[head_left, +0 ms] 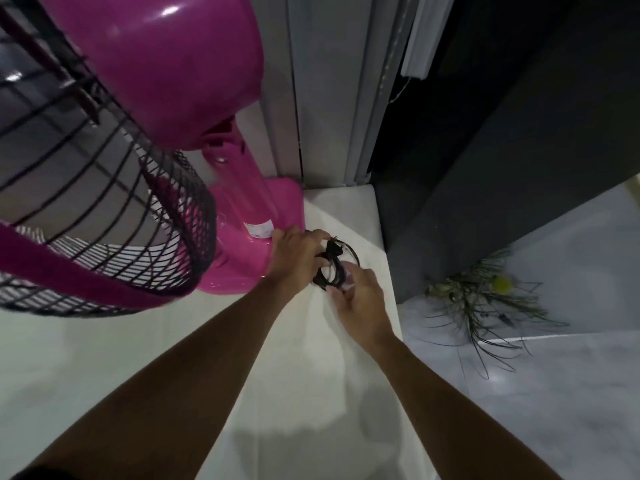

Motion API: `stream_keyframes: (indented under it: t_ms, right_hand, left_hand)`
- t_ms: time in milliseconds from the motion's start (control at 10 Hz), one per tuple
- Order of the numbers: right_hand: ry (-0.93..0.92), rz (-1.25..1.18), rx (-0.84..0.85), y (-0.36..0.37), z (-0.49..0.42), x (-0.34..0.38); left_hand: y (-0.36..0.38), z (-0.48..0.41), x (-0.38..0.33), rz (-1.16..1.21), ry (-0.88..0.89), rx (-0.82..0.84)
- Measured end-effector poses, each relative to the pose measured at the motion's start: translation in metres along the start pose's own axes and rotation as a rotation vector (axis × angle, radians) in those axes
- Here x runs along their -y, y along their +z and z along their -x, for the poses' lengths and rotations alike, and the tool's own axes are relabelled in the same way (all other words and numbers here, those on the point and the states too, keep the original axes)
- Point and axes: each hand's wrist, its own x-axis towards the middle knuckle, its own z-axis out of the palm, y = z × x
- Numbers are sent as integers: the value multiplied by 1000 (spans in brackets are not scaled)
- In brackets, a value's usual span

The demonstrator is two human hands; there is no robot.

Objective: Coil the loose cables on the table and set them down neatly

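Note:
A black cable [335,268] is wound into a small coil, its plug sticking up at the top. My left hand [297,251] grips the coil's left side, fingers curled over the loops next to the pink fan's base. My right hand [360,303] holds the coil's lower right edge between fingers and thumb. The coil sits just above the white table [284,358], near its far right corner. Whether the coil touches the tabletop is hidden by my hands.
A large pink fan [166,109] with a black wire guard fills the left side, its base [242,265] touching my left hand. The table's right edge drops to a pale floor with a plant [485,299]. A grey wall and a dark cabinet [502,133] stand behind.

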Motion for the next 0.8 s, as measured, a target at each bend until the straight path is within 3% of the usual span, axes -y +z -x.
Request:
stream_keyframes:
  t_ms: [200, 300, 400, 600, 700, 800]
  right_hand:
    - [-32, -14, -27, 5, -13, 5]
    - [-24, -54, -28, 7, -12, 10]
    - [-51, -25, -19, 7, -10, 16]
    - [-113, 195, 119, -2, -9, 18]
    - [-123, 188, 132, -10, -7, 22]
    - [-86, 134, 39, -18, 5, 26]
  left_hand:
    - [15, 54, 1, 44, -46, -257]
    - [21, 70, 4, 28, -77, -230]
    - [24, 77, 5, -161, 32, -197]
    - [17, 81, 2, -492, 83, 120]
    - [9, 78, -4, -551, 89, 192]
    - [-1, 85, -10, -497, 69, 209]
